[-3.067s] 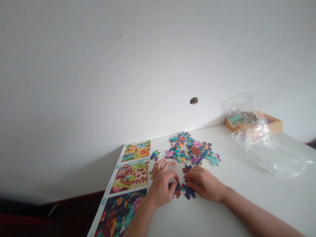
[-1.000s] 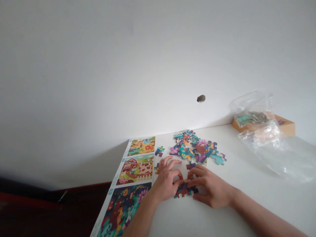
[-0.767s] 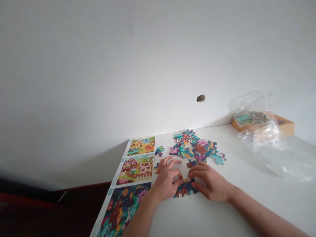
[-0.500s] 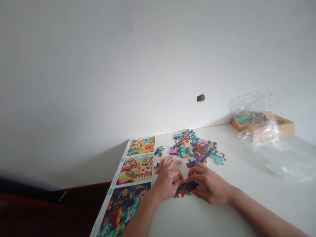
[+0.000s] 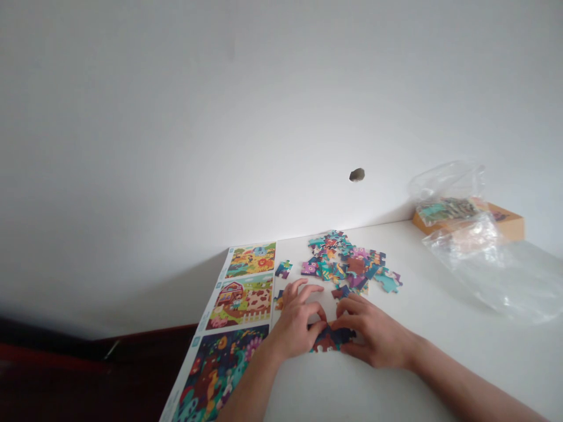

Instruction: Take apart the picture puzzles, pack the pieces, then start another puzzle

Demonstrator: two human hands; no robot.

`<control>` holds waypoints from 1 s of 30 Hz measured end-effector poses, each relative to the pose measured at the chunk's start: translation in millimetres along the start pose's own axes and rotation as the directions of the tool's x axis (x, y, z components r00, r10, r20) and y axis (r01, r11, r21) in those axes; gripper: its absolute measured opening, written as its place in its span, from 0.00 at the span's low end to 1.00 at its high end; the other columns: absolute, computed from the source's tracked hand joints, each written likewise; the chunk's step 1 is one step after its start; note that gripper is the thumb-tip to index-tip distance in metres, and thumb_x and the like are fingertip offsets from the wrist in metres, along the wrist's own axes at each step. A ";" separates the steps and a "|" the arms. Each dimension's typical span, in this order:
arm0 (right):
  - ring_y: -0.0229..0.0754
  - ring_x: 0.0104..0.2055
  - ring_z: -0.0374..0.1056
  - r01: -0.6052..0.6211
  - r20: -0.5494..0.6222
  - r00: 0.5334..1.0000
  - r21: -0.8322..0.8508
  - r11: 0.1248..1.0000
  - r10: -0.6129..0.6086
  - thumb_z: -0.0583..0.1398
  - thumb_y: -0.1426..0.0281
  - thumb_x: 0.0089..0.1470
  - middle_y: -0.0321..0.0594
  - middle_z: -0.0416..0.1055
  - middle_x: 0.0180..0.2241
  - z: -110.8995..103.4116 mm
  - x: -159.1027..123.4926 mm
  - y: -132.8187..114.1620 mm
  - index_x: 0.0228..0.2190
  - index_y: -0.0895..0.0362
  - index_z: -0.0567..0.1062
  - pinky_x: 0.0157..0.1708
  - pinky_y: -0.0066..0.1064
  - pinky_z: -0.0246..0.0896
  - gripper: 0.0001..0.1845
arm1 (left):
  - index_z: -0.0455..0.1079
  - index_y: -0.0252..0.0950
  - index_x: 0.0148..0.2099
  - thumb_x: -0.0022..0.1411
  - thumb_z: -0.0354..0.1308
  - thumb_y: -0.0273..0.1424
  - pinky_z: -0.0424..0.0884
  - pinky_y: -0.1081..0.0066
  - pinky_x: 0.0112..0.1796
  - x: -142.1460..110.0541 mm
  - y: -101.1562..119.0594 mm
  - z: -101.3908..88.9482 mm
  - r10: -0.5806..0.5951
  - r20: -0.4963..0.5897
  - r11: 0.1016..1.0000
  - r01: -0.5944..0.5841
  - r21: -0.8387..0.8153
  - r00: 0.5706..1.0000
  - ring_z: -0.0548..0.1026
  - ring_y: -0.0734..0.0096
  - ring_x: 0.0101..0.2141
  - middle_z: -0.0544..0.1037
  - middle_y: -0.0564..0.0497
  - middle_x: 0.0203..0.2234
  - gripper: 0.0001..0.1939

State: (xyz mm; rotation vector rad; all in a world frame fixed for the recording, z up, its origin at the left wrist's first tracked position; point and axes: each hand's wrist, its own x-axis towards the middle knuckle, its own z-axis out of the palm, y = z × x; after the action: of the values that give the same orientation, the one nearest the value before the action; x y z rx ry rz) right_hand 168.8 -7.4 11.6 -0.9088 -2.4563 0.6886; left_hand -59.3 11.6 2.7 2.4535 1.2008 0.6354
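On the white table, several joined dark blue and brown jigsaw puzzle pieces point(image 5: 328, 343) lie between my two hands. My left hand point(image 5: 297, 325) pinches at their upper left edge, thumb and forefinger together, the other fingers raised. From the other side, my right hand point(image 5: 373, 328) has its fingertips closed on the top and right edge of the same pieces. The fingers partly cover the joined section. Just above my right hand lies a loose dark piece point(image 5: 340, 292). Beyond it spreads a heap of colourful puzzle pieces point(image 5: 334, 264).
A printed picture sheet point(image 5: 241, 302) with animal scenes runs along the table's left edge. Single loose pieces point(image 5: 284, 269) lie beside it. At the back right, a clear plastic bag point(image 5: 497, 287) drapes over an orange box point(image 5: 512, 225). A white wall point(image 5: 285, 146) stands behind.
My right fingers have shifted slightly at the edge of the joined pieces. The small orange patch between my fingertips no longer shows. My left hand stays almost still.
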 end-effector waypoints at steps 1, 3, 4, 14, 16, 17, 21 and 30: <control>0.45 0.43 0.64 -0.004 0.000 1.000 -0.001 1.000 0.004 0.64 0.69 0.50 0.42 0.68 0.38 0.1 0.0 -0.1 0.42 0.51 0.78 0.53 0.42 0.59 0.15 | 0.74 0.41 0.31 0.52 0.64 0.25 0.52 0.45 0.59 0.1 0.2 0.0 0.000 0.001 1.000 0.000 0.002 1.000 0.56 0.48 0.60 0.70 0.52 0.54 0.05; 0.46 0.44 0.64 -0.012 0.008 1.000 -0.001 1.000 0.012 0.64 0.70 0.50 0.42 0.68 0.39 -0.1 0.4 -0.7 0.42 0.51 0.78 0.52 0.41 0.60 0.15 | 0.74 0.41 0.31 0.52 0.64 0.25 0.52 0.46 0.59 0.4 0.6 -0.3 -0.002 0.005 1.000 0.002 0.007 1.000 0.56 0.48 0.60 0.70 0.53 0.55 0.06; 0.46 0.44 0.64 -0.012 0.013 1.000 0.000 1.000 0.012 0.64 0.70 0.50 0.42 0.68 0.39 -0.4 0.6 -1.1 0.42 0.50 0.78 0.52 0.41 0.60 0.15 | 0.74 0.42 0.31 0.52 0.64 0.25 0.52 0.47 0.60 0.6 0.7 -0.4 -0.002 0.007 1.000 0.002 0.009 1.000 0.56 0.49 0.60 0.70 0.53 0.55 0.06; 0.47 0.45 0.63 0.003 0.008 1.000 -0.001 1.000 -0.003 0.64 0.70 0.50 0.43 0.68 0.40 -0.2 0.5 -0.7 0.42 0.51 0.77 0.50 0.40 0.60 0.15 | 0.74 0.42 0.31 0.52 0.64 0.25 0.50 0.47 0.60 0.4 -2.3 2.0 0.005 0.005 1.000 -0.005 0.011 1.000 0.55 0.49 0.61 0.69 0.54 0.55 0.06; 0.46 0.44 0.64 0.004 -0.003 1.000 0.003 1.000 -0.004 0.64 0.71 0.49 0.43 0.69 0.39 -1.3 0.7 -1.6 0.42 0.52 0.77 0.48 0.40 0.61 0.15 | 0.74 0.41 0.30 0.52 0.64 0.25 0.50 0.47 0.60 0.1 -1.9 2.0 0.005 0.004 1.000 -0.006 0.012 1.000 0.55 0.48 0.61 0.69 0.53 0.55 0.05; 0.46 0.43 0.64 0.001 -0.009 1.000 0.006 1.000 -0.001 0.64 0.72 0.49 0.43 0.69 0.39 -2.4 0.9 -2.4 0.42 0.53 0.77 0.47 0.39 0.61 0.15 | 0.74 0.41 0.30 0.52 0.64 0.26 0.50 0.46 0.60 -0.1 -1.5 1.8 0.006 0.004 1.000 -0.006 0.012 1.000 0.55 0.48 0.61 0.69 0.53 0.55 0.05; 0.46 0.44 0.64 -0.014 -0.041 0.999 0.037 0.999 0.015 0.62 0.74 0.49 0.44 0.69 0.39 -7.4 1.7 -6.8 0.46 0.55 0.74 0.46 0.38 0.61 0.20 | 0.76 0.44 0.34 0.52 0.63 0.26 0.50 0.48 0.60 -0.7 0.6 -0.1 0.010 0.011 1.000 -0.010 0.005 1.000 0.54 0.49 0.60 0.69 0.54 0.55 0.07; 0.42 0.38 0.65 0.027 0.035 0.999 0.014 1.000 -0.028 0.60 0.73 0.51 0.41 0.68 0.34 -2.6 0.9 -6.6 0.38 0.53 0.77 0.41 0.34 0.59 0.10 | 0.77 0.45 0.32 0.53 0.63 0.26 0.47 0.50 0.60 -0.8 0.2 1.5 0.041 0.017 0.999 -0.041 -0.020 0.999 0.53 0.50 0.61 0.68 0.55 0.55 0.06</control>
State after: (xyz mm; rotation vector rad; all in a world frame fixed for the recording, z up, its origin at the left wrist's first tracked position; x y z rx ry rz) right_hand 166.4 -10.3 17.7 -0.8631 -2.4871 0.7163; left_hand -58.8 10.7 1.3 2.4685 1.1347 0.6323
